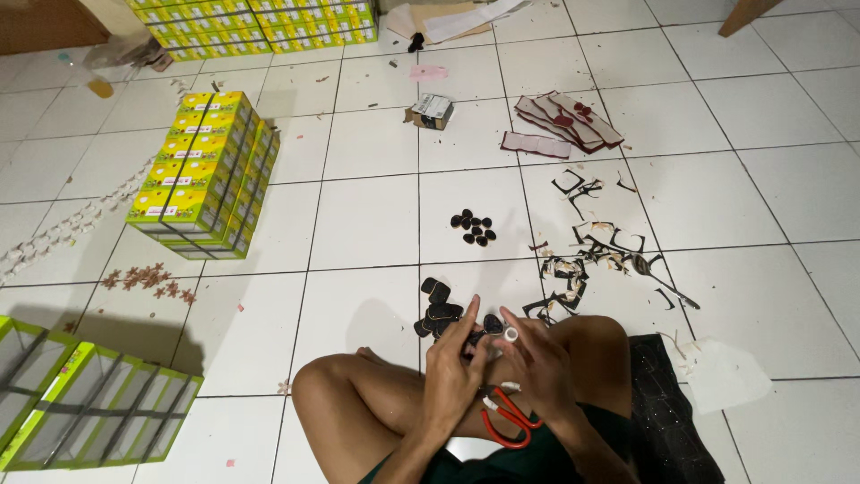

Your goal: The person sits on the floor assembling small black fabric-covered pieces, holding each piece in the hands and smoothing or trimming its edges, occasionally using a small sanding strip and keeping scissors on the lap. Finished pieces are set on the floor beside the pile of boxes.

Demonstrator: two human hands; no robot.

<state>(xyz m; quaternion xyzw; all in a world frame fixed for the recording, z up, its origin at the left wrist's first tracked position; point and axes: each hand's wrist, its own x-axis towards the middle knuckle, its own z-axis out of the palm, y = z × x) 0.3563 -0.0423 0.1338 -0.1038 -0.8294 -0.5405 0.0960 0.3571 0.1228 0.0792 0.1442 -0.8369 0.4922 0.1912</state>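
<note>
Head view: a person seated cross-legged on white floor tiles (367, 215) works a small dark cut-out piece (472, 341) between both hands. The piece looks thin, light and bendable, best gripped by its edges with the fingertips. The left hand (452, 363) is half-curled, fingers pressed on the piece; the right hand (536, 358) is loosely closed, pinching a small white roll, likely tape (511, 334). Red-handled scissors (509, 419) lie just below the right hand. More dark cut-outs (441, 309) sit just beyond the hands, offcut scraps (596, 255) farther right, yellow-green cartons (208, 175) well off left.
</note>
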